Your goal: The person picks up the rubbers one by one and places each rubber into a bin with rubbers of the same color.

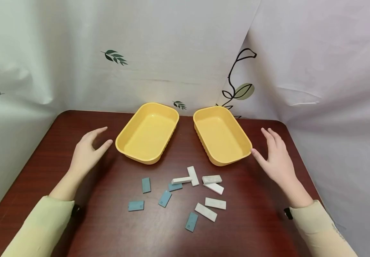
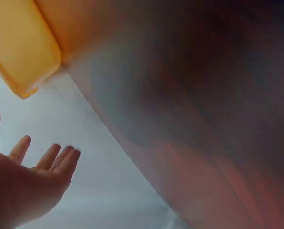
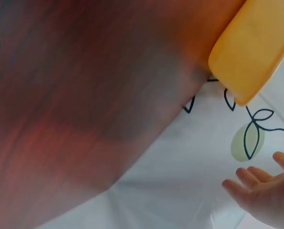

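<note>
In the left part of the head view, the left hand (image 1: 86, 154) was beside the left yellow tray (image 1: 147, 134), its thumb well apart from the slightly bent fingers (image 1: 95, 133), and it was empty. In the right part, the right hand (image 1: 278, 159) was equally empty, thumb and fingers spread; whether its thumb touched the right yellow tray (image 1: 223, 137), I cannot tell. Both trays stood near the centre, on the desk (image 1: 107, 225). At lower centre lay five blue tiles (image 1: 165, 198) and six white blocks (image 1: 215, 203).

Yellow trays (image 1: 149, 134); bluish tiles (image 1: 146, 185); white blocks (image 1: 215, 203).
</note>
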`<move>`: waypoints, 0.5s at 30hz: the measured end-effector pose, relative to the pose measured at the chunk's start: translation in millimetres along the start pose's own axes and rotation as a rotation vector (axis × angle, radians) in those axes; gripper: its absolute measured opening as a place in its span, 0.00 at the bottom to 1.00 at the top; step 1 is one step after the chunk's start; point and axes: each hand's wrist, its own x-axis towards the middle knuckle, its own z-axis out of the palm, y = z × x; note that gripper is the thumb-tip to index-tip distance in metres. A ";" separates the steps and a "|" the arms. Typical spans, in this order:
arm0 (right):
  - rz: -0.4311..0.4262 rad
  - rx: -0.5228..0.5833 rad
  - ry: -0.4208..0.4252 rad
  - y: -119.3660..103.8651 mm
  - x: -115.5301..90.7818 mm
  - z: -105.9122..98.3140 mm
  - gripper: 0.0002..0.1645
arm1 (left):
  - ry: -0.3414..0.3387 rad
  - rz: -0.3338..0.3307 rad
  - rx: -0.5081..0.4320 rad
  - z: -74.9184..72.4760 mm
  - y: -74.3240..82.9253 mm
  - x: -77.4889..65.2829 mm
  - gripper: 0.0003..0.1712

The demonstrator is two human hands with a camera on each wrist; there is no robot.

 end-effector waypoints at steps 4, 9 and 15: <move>0.015 0.098 0.008 -3.2 -0.2 7.7 0.46 | -0.001 -0.041 -0.150 5.0 1.3 7.7 0.32; 0.060 0.286 0.031 -3.4 0.7 19.1 0.42 | -0.026 -0.076 -0.343 11.9 0.9 14.7 0.32; 0.114 0.499 0.029 -2.1 2.9 27.9 0.38 | -0.123 -0.153 -0.626 20.1 -2.5 21.0 0.27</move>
